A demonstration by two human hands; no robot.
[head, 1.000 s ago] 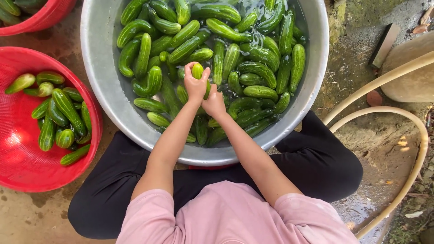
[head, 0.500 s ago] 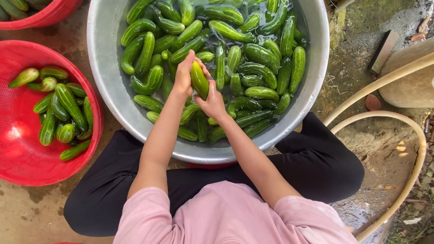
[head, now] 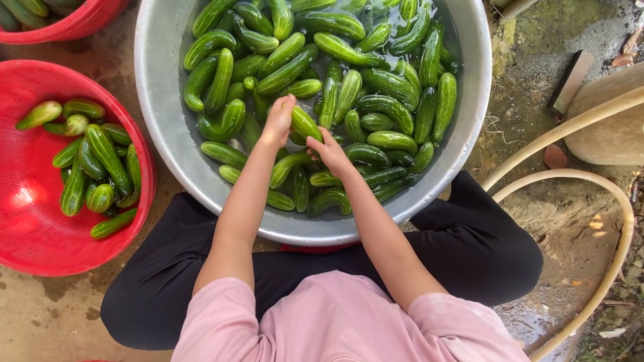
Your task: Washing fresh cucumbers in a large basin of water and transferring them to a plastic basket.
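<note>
Head view: cucumber is held over the basin, long axis slanting from upper left to lower right. Left hand fingers are wrapped round its upper end; right hand fingers pinch the lower end.

Metal basin packed with floating cucumbers — I see almost no open water, just small gaps near the far right rim. My left hand and right hand sit mid-basin, crowded on every side. Left of the basin, a strip of bare ground separates it from the red basket — passable. Right side: hose loops over the ground, block beside it.
</note>
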